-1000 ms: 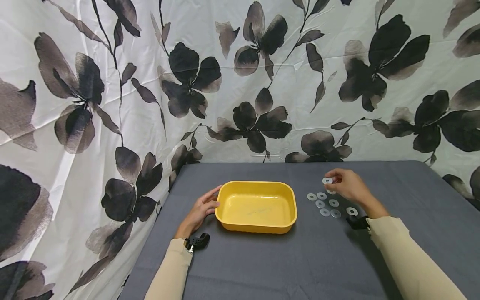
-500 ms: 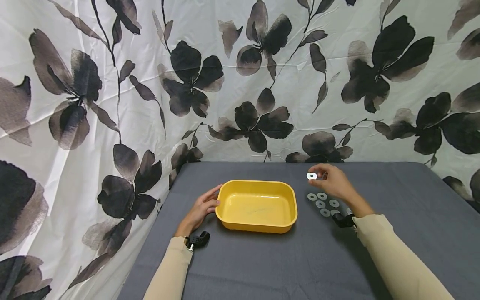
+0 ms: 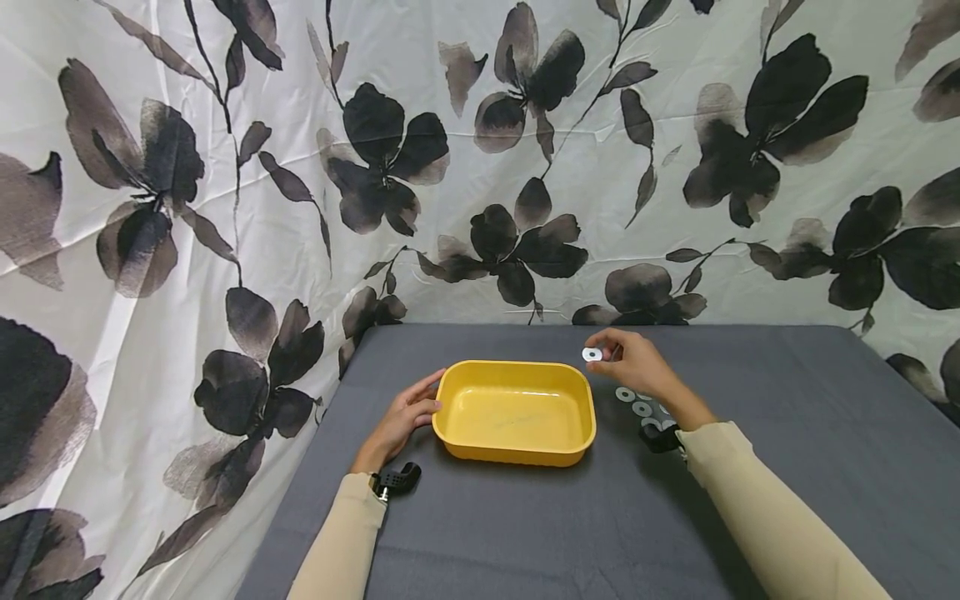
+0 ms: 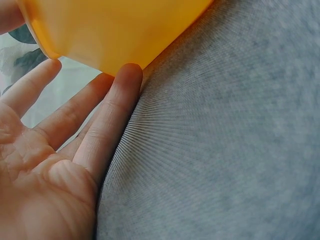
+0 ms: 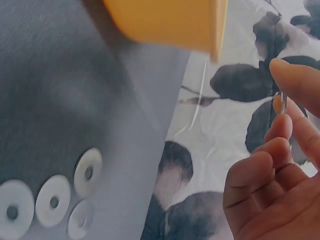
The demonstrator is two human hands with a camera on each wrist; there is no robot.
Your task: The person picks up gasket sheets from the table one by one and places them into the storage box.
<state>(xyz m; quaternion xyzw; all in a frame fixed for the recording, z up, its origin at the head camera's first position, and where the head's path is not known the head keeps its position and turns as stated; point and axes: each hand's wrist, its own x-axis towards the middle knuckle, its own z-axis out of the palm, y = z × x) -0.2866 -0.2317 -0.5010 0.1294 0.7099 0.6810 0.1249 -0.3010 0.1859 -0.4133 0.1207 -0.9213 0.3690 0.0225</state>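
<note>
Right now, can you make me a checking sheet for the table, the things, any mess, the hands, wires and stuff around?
Surface: table covered in grey cloth.
Job's things: yellow tray; loose washers lie right of it, partly hidden in the head view.
Clutter: nothing seen.
Hands: left hand touches the tray's left side; right hand pinches one washer near the tray's far right corner.
Cables: nothing seen.
Surroundings: flower-patterned hanging cloth.
</note>
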